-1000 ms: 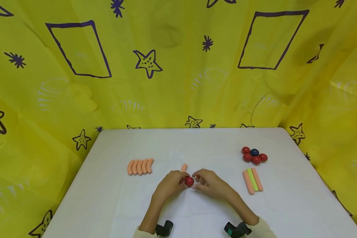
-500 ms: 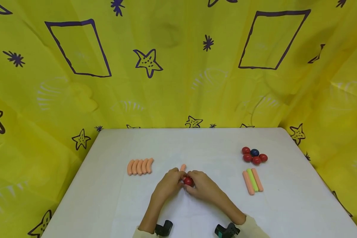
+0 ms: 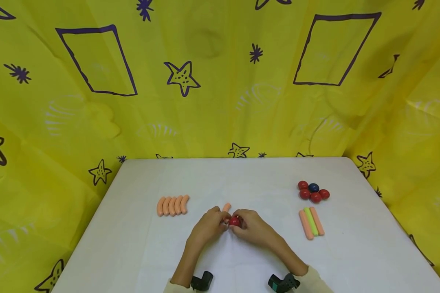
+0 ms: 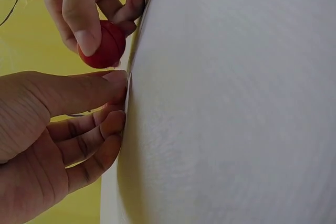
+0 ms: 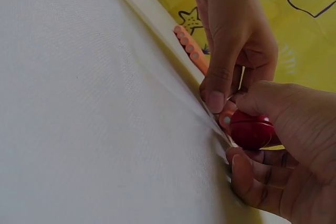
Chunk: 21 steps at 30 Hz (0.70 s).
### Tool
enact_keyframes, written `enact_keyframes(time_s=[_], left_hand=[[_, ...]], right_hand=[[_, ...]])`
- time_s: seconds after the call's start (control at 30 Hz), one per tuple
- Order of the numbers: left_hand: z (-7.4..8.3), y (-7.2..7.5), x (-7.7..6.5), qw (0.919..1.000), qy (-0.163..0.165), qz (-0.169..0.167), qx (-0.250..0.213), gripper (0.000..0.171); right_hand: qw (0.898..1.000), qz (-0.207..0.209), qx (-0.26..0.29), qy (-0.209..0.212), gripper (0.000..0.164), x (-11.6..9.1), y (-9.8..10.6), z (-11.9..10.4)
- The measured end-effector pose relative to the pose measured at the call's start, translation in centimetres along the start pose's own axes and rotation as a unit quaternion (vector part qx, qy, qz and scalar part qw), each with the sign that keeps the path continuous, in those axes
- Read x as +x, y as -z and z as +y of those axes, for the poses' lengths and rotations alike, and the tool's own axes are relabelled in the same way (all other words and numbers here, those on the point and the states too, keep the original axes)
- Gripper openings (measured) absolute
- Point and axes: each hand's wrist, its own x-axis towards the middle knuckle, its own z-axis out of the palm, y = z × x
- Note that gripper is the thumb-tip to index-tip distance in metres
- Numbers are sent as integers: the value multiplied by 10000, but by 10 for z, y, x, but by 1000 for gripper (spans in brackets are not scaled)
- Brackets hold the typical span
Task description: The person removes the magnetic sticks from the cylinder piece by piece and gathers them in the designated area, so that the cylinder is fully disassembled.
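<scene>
My right hand [image 3: 254, 228] pinches a red toy ball [image 3: 234, 221] between thumb and fingers, just above the tabletop. A seam line runs round the ball in the right wrist view. My left hand [image 3: 209, 226] is just left of it, its thumb and fingers pinching the near end of an orange toy rod [image 3: 226, 207]. The rod's far end sticks out beyond the fingertips; its pale round end [image 5: 227, 120] shows beside the ball in the right wrist view. Ball and rod end lie very close; whether they touch is unclear.
A row of curved orange rods [image 3: 172, 205] lies to the left on the white table [image 3: 220, 179]. To the right are red balls [image 3: 316, 197] with one blue ball [image 3: 313, 187], and straight orange and green rods [image 3: 311, 221]. A yellow patterned curtain [image 3: 220, 114] surrounds the table.
My right hand has come in from the right and taken hold of the red ball, then drawn slightly right with it. My left hand has let go of the ball and stays nearly in place.
</scene>
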Motion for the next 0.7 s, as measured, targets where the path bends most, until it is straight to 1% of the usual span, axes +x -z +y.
enact_keyframes(time_s=[0.1, 0.17, 0.23, 0.33, 0.4, 0.43, 0.57, 0.63, 0.7], left_hand=[[1, 0, -1, 9999, -10, -33, 111, 15], [2, 1, -2, 9999, 0, -37, 158, 17], [2, 2, -2, 9999, 24, -48, 147, 18], [2, 3, -2, 9999, 28, -72, 90, 17], [2, 3, -3, 9999, 68, -101, 29, 15], [2, 3, -3, 9999, 71, -100, -3, 14], [1, 2, -4, 9999, 94, -96, -45, 14], [1, 0, -4, 9999, 73, -83, -62, 13], [1, -1, -4, 9998, 114, -104, -94, 12]], right_hand=[[9995, 97, 165, -261, 16, -6, 8, 3], [9980, 310, 285, -463, 20, -10, 17, 6], [9957, 684, 357, -513, 24, -15, 30, 11], [9872, 1432, 336, -619, 30, -25, 54, 21], [9773, 1978, 315, -698, 33, -33, 72, 28], [9705, 2248, 336, -803, 33, -37, 81, 32], [9381, 3241, 288, -1191, 37, -58, 113, 45], [9226, 3565, 182, -1463, 38, -68, 126, 52], [9108, 3721, 40, -1790, 40, -79, 137, 59]])
